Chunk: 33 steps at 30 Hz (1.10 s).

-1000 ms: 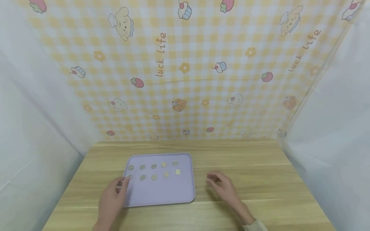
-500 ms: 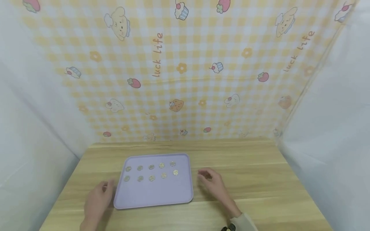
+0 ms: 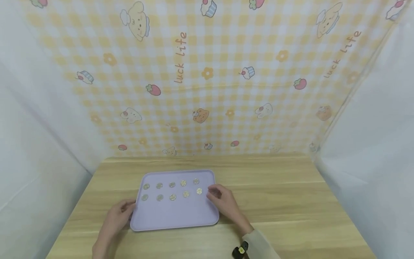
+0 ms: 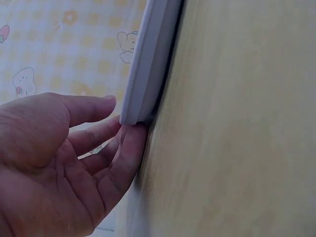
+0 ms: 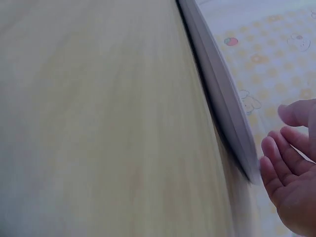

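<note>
A lilac tray lies on the wooden table, with two rows of small round gold-coloured coins in its far half. At the tray's left edge is my left hand. The left wrist view shows its fingertips against the tray's lower edge, the thumb raised a little apart from the rim. My right hand is at the tray's right edge, fingers loosely bent. In the right wrist view its fingertips are beside the tray wall, with the thumb apart; contact is hard to tell.
The wooden table extends to both sides of the tray. Behind it hangs a yellow checked cloth with cartoon prints. White curtains enclose both sides. A dark round item shows at the right sleeve.
My left hand drew back from over the tray's left part, then came to its left edge. My right hand moved left to the tray's right edge. The coins keep their two rows.
</note>
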Motion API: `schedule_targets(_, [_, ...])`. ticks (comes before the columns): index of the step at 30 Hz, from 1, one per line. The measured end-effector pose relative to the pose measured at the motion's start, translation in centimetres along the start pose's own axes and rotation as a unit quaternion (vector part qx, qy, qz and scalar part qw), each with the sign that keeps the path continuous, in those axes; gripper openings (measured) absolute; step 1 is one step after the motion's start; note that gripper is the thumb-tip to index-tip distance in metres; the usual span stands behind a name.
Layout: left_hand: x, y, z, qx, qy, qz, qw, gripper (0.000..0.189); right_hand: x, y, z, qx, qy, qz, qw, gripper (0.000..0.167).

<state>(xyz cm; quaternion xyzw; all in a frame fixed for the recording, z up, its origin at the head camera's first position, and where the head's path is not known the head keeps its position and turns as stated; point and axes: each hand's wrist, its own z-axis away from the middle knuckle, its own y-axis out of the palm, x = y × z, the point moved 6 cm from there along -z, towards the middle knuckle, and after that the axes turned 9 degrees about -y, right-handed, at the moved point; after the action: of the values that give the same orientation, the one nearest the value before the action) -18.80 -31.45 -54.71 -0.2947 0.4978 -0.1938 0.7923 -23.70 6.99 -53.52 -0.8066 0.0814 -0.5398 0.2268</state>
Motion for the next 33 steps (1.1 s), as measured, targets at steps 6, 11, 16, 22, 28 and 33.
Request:
schedule_targets(6, [0.5, 0.1, -0.2, 0.008, 0.011, -0.010, 0.9999, 0.045, 0.3, 1.5, -1.1, 0.000, -0.051, 0.071, 0.9962, 0.024])
schedule_targets(11, [0.6, 0.1, 0.0, 0.012, 0.007, -0.008, 0.9999, 0.047, 0.5, 2.8, -1.6, 0.037, -0.049, 0.137, 0.9887, 0.030])
schedule_targets(16, [0.3, 0.1, 0.1, -0.003, 0.003, -0.016, 0.9999, 0.046, 0.4, 3.6, -2.3, 0.055, -0.045, 0.179, 0.9814, 0.030])
schedule_targets(22, [-0.2, 0.4, -0.4, -0.010, -0.004, -0.014, 0.9998, 0.044, 0.3, 3.7, -3.3, 0.056, -0.043, 0.214, 0.9743, 0.025])
schedule_targets(28, [-0.4, 0.4, -0.3, -0.006, -0.007, -0.010, 0.9999, 0.045, 0.7, 3.9, -3.7, 0.070, -0.048, 0.213, 0.9734, 0.023])
schedule_targets(33, [-0.4, 0.5, -0.4, -0.005, -0.005, -0.009, 0.9999, 0.045, 0.8, 4.1, -4.1, 0.092, -0.036, 0.229, 0.9684, 0.021])
